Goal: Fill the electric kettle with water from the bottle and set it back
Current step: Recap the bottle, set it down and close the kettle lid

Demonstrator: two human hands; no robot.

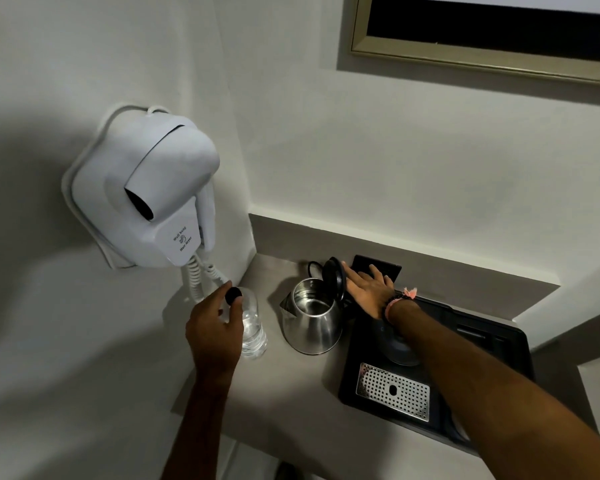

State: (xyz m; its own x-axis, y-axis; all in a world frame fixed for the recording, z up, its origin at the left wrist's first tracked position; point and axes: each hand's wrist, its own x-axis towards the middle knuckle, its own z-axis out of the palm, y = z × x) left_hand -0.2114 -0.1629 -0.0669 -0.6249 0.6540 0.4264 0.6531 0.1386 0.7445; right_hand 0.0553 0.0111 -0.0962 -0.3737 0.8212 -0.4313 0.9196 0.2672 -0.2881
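Note:
A steel electric kettle (312, 317) stands on the grey counter (291, 403) with its black lid (334, 278) tipped up. Its inside shows shiny metal. My right hand (368, 289) lies flat with fingers spread just behind the lid and handle, touching the lid's back. A clear water bottle (253, 327) stands upright left of the kettle. My left hand (215, 327) wraps the bottle's upper part, thumb and fingers pinching its black cap (233, 295). The kettle's round base (400, 348) sits on the black tray (492, 344), partly under my right forearm.
A white wall-hung hair dryer (153, 195) with a coiled cord hangs on the left wall above the bottle. The black tray holds a perforated metal drip grate (392, 389). A dark socket plate (378, 266) sits behind the kettle. A framed picture (465, 46) hangs above.

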